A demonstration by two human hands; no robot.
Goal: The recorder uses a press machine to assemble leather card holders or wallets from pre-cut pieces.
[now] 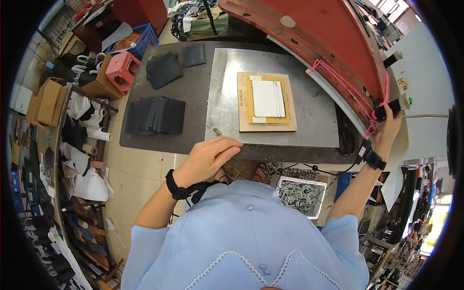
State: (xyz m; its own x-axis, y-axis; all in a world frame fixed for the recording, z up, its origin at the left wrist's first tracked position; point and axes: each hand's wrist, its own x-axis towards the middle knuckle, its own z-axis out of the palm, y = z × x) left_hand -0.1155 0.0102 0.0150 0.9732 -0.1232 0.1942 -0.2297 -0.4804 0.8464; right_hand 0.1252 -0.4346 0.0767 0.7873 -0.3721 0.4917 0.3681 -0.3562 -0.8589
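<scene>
Black handle (395,105) beyond plate's (314,106) edge

Workshop surroundings, referenced to the pink stool (122,71)
Pale tiled floor (126,174): near side. Loaded storage rack (59,137): left, near side. Bright window (390,7): far right.

Blk sheets (162,116), wht block (267,99), yel frame (276,78), tan board (269,128), gry plate (314,111), red machine (328,34), blk handle (398,105), pink cord (386,89)
</scene>
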